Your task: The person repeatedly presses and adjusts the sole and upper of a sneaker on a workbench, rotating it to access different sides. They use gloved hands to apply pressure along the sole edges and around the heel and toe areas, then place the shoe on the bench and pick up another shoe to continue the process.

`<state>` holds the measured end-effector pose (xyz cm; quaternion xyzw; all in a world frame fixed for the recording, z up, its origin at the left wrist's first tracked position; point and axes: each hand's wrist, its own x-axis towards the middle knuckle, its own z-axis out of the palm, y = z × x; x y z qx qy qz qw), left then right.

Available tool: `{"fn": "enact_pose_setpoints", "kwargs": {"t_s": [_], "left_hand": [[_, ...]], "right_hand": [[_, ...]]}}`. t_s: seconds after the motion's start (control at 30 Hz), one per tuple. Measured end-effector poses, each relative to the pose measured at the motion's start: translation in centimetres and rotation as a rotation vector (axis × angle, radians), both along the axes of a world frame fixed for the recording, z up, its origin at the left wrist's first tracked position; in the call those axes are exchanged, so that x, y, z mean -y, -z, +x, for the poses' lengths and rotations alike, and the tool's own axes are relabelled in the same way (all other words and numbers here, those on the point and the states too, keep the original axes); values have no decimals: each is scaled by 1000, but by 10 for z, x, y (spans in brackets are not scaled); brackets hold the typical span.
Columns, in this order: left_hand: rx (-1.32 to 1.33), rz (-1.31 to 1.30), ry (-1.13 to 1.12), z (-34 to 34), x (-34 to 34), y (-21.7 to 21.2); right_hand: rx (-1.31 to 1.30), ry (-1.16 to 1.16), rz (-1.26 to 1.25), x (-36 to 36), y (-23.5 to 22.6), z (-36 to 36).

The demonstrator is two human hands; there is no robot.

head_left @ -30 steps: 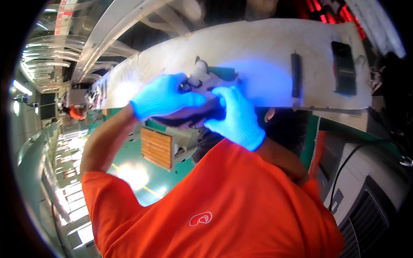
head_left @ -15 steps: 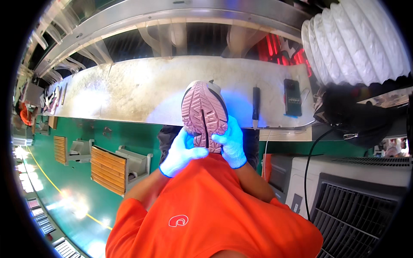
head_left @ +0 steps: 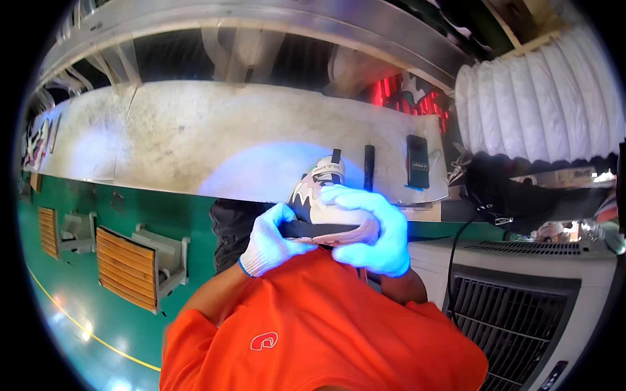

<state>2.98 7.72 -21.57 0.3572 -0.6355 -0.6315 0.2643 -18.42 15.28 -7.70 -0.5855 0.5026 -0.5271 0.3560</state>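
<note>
Here, left hand [head_left: 268,241] grasping a sneaker [head_left: 319,212], right hand [head_left: 385,228] clasping it, by near edge of the bench [head_left: 195,124]

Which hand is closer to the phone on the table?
The right hand. It holds the shoe below and left of the phone in the picture; the left hand, also on the shoe, is farther left.

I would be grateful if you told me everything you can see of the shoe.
The shoe has a pale upper with dark zigzag panelling and a pinkish, rubbery-looking sole. Its tongue stands up, with a dark tab on top. The left hand and right hand grip it between them, sole toward the orange shirt, near the workbench's front edge. The right hand hides part of it.
</note>
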Motion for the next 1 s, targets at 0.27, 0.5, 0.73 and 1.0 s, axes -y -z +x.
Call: {"fn": "enact_pose_setpoints", "kwargs": {"t_s": [0.27, 0.5, 0.73, 1.0], "left_hand": [[-299, -370, -86, 45, 5, -79], [-464, -632, -22, 52, 12, -88], [-345, -860, 170, 27, 37, -108], [-205, -733, 436, -17, 33, -126]], "right_hand": [[-409, 60, -242, 20, 0, 72], [-355, -34, -222, 18, 13, 65], [-194, -121, -217, 15, 9, 36], [-23, -102, -374, -13, 42, 9]]}}
